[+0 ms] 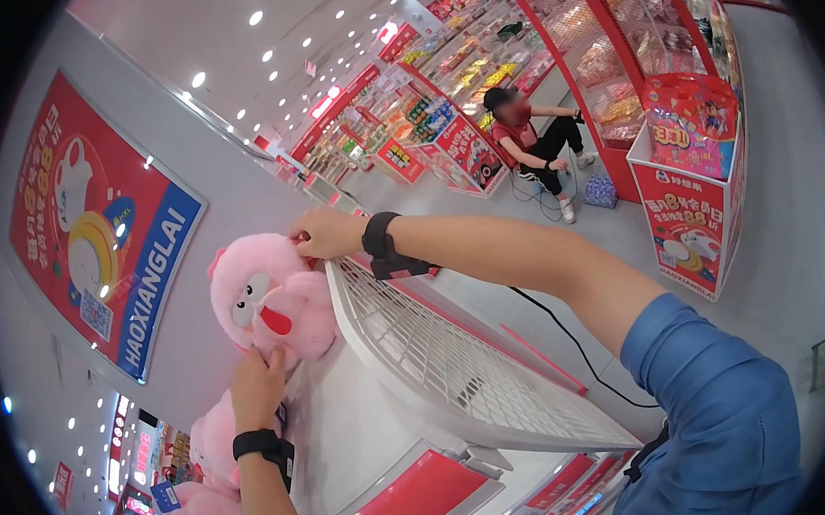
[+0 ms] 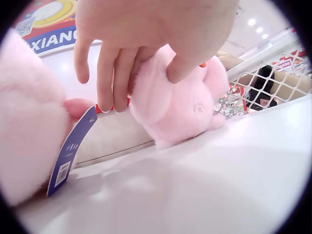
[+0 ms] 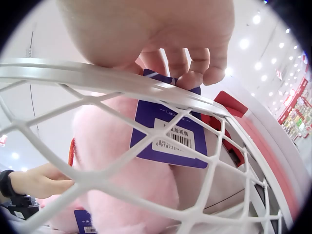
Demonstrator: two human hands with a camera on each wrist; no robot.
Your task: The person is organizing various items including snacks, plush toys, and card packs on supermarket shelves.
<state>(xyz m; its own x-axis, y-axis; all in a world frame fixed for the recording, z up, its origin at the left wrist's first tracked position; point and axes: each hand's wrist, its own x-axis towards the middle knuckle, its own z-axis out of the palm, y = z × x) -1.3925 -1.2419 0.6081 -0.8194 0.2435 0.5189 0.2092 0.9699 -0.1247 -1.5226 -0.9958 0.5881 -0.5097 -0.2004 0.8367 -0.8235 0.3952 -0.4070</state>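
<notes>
A pink plush toy (image 1: 278, 303) with big white eyes and a red beak sits upright on a white shelf top (image 2: 195, 185), beside a white wire guard (image 3: 92, 183). My left hand (image 1: 258, 388) holds its lower side, the thumb in front and the fingers behind in the left wrist view. Above the guard's rail, my right hand (image 1: 331, 232) reaches to the toy's far side. In the right wrist view its fingers curl at the upper edge of the toy's blue barcode tag (image 3: 168, 131), pinching it; the thumb is mostly hidden.
More pink plush toys (image 1: 216, 444) stand at the near left, one with a blue tag (image 2: 70, 151). A red-and-blue poster (image 1: 98, 220) hangs on the wall. Beyond the guard, a person (image 1: 528, 142) sits on the floor near a red snack rack (image 1: 600, 85) and a promotional bin (image 1: 688, 212).
</notes>
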